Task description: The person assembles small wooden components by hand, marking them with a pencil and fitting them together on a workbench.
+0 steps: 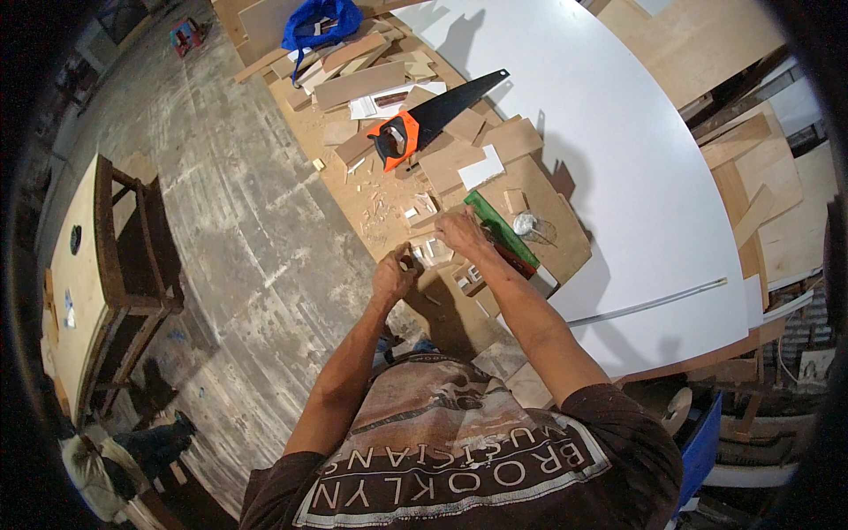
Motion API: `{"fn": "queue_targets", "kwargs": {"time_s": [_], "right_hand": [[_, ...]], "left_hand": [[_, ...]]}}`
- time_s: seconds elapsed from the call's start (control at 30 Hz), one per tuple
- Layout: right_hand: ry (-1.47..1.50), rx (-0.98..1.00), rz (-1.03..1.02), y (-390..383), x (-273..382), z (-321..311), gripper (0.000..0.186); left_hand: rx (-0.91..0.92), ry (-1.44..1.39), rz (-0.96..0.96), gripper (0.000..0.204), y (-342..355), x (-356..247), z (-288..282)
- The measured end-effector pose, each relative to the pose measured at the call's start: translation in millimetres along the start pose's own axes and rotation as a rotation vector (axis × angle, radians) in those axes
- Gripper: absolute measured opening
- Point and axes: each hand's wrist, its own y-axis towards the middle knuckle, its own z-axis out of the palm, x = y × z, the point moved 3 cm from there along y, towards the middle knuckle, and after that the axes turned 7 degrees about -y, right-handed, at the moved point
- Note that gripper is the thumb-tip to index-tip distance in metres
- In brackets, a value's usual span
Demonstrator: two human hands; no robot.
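My left hand point(391, 276) is closed at the near edge of the workbench, its fingertips against a small wooden piece with white parts point(432, 253). Just across from it my right hand point(461, 233) bends down over the same piece, fingers pressed together; what they pinch, if anything, is too small to make out. Beyond the right hand lies a long green object point(500, 228). A similar small wooden piece with white parts point(421, 208) sits a little farther off, and another point(469, 279) lies under my right forearm.
A handsaw point(433, 115) with an orange and black handle rests on wood offcuts point(362, 84). A blue bag point(320, 25) lies behind them. To the right are a white sheet point(636, 194), a metal strip point(649, 305) and a white lump point(526, 223). A low table point(88, 256) stands left.
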Motion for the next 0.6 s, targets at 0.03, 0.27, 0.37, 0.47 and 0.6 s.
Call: {"fn": "queue_targets", "kwargs": {"time_s": [0.03, 0.27, 0.37, 0.47, 0.6], "right_hand": [[0.000, 0.000, 0.001, 0, 0, 0, 0.018], [-0.016, -0.025, -0.030, 0, 0, 5, 0.017], [0.042, -0.059, -0.006, -2, -12, 12, 0.017], [0.156, -0.069, 0.029, -7, -7, 5, 0.018], [0.160, 0.003, 0.081, -6, 1, -7, 0.024]], "left_hand": [[-0.001, 0.007, -0.003, 0.064, 0, -1, 0], [-0.009, 0.008, -0.022, 0.063, 0, 4, 1], [0.010, 0.006, -0.014, 0.063, 1, -1, 3], [0.012, 0.006, -0.060, 0.064, -1, -1, 2], [0.009, 0.019, -0.083, 0.064, 3, 4, 3]]}}
